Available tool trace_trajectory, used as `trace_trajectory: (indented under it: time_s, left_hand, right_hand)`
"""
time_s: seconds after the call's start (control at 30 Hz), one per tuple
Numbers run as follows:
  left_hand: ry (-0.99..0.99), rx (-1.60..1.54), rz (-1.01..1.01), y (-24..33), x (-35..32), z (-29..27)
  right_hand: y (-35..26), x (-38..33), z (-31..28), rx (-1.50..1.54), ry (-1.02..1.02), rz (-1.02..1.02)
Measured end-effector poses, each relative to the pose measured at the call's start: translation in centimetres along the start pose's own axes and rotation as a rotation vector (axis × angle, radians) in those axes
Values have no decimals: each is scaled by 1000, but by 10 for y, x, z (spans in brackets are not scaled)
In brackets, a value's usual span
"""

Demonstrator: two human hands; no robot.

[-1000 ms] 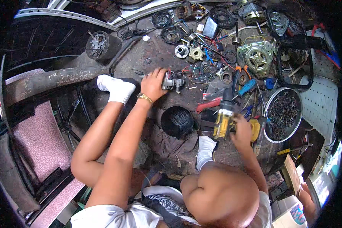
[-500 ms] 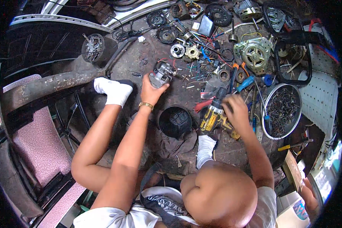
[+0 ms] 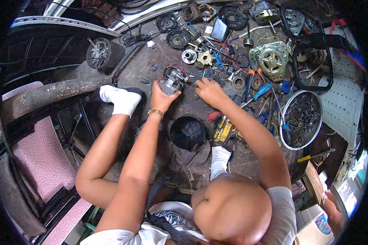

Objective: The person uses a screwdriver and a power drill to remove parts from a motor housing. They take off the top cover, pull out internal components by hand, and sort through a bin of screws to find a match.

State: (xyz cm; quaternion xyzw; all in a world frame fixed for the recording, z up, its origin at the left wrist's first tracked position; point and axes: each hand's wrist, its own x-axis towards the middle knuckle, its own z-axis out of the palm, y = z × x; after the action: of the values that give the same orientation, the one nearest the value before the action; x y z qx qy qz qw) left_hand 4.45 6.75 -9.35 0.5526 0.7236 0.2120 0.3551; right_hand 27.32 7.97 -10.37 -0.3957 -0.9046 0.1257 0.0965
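Observation:
My left hand (image 3: 163, 97) grips a small grey metal motor (image 3: 174, 81) from below, with its shaft end and a red wire on the far side. Close to the motor's right, my right hand (image 3: 212, 94) is over scattered screws and wire bits, its fingers bent and drawn together. Whatever is between those fingertips, if anything, is too small to make out. Under my right forearm lies a yellow and black cordless drill (image 3: 223, 130), partly covered by the arm. A black round tub (image 3: 188, 132) stands between my feet.
At the right is a white-rimmed basin (image 3: 321, 116) of screws, beside a blue-handled screwdriver (image 3: 262, 90) and orange-handled pliers (image 3: 257, 75). Behind them sit a round metal motor housing (image 3: 272, 60) and a black frame (image 3: 330, 73). A small container of metal pieces (image 3: 99, 53) stands far left.
My right hand has left the drill and moved left and farther out, to the small parts beside the motor. My left hand keeps its grip on the motor.

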Motion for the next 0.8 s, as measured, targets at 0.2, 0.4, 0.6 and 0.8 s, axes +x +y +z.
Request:
trace_trajectory:
  time_s: [0.2,0.4,0.6,0.8]
  left_hand:
    - [212,504,36,24,-17,-2]
    - [-196,491,866,74,-4,20]
    - [-381,1070,1011,80,20,70]
    - [-153,1036,818,72,4,46]
  right_hand:
    - [44,-105,-100,411,557,760]
    - [98,-293,-145,-270,616,1201]
    - [67,-226,-133,-222,510,1025]
    - [20,-55,-56,31,153,481]
